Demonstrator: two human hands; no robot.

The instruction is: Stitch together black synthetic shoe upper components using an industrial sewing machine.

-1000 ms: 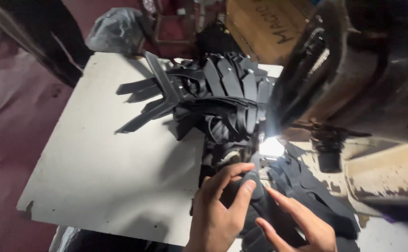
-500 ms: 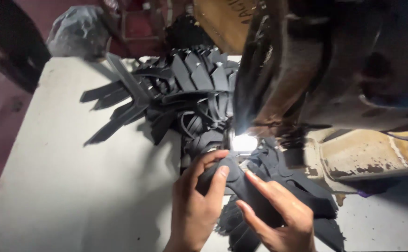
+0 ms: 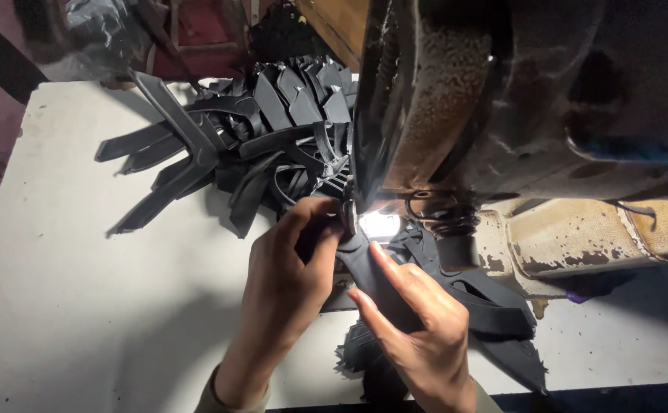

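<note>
Both hands are sitting closer under the head of the sewing machine (image 3: 502, 99) than half a second ago, with the view drawing in tighter on the lit spot beside the needle area. The left hand (image 3: 284, 283) is curling round the near end of a black cut piece (image 3: 364, 264), thumb and fingers closing on it right beside the bright patch of lamp light (image 3: 380, 224). The right hand (image 3: 418, 329) is lying half open on the same black cut piece, its fingers stretched out and pressing the material flat against the tabletop (image 3: 82, 306), not gripping it. That piece is lying just in front of the machine's foot, between the two hands, running from the lit spot back toward the person. More dark strips are trailing out beneath the right hand toward the lower right edge of the tabletop. Behind the hands, a heap of black cut pieces (image 3: 257, 138) is fanning out across the far side of the white tabletop, several long pointed ones sticking out to the left. The machine's cream, rust-speckled arm (image 3: 578, 237) is reaching across the right of the frame, above the work. Whether the needle itself is touching the material cannot be told, since glare is covering it.
</note>
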